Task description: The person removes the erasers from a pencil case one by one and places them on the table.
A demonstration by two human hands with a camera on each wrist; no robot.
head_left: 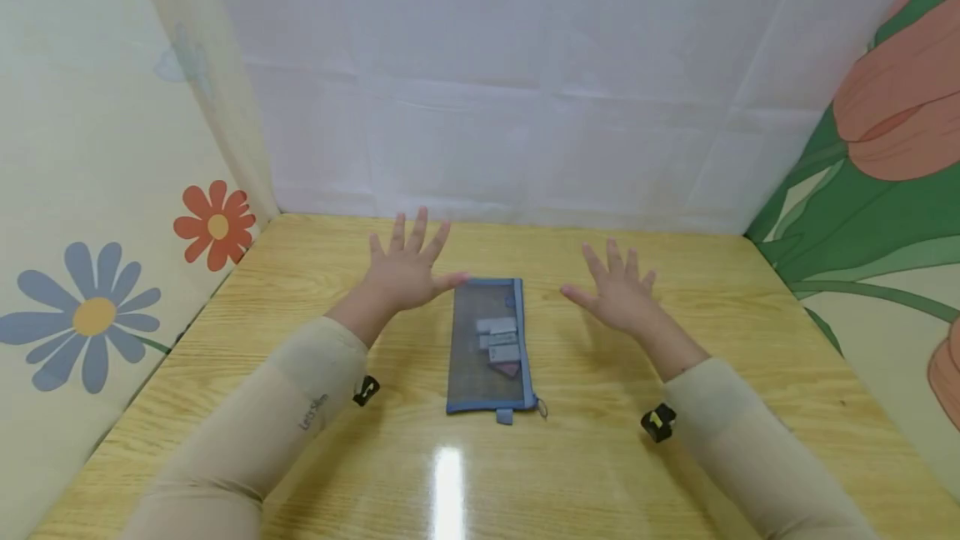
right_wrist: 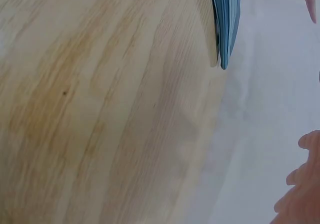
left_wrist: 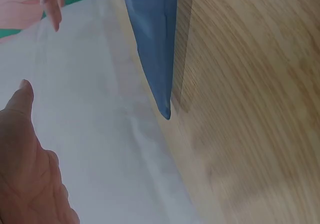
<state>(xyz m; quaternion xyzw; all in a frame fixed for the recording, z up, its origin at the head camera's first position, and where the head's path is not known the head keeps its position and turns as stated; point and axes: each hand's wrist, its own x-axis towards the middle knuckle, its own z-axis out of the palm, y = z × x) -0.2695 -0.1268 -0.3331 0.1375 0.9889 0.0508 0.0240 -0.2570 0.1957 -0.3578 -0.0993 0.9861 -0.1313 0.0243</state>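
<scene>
A mesh zip pouch [head_left: 472,357] with blue edging lies flat on the table, its zip along the right side. Several small pale blocks [head_left: 503,352], perhaps erasers, show through the mesh; their exact kind cannot be told. Left of the pouch, my left hand [head_left: 405,277] hovers with fingers spread, its thumb near the pouch's top left corner. My right hand [head_left: 621,298] is held apart from the pouch on its right, fingers likewise spread. Neither hand holds anything. In the left wrist view the pouch's blue edge [left_wrist: 155,39] stands close by; the right wrist view shows its zip edge [right_wrist: 227,24].
The wooden table [head_left: 360,473] runs back to a white cloth [head_left: 487,148]. Flower-printed curtains hang at the left [head_left: 67,148] and right [head_left: 892,290]. A small black wrist piece [head_left: 366,391] sits below the left cuff, another [head_left: 658,422] below the right.
</scene>
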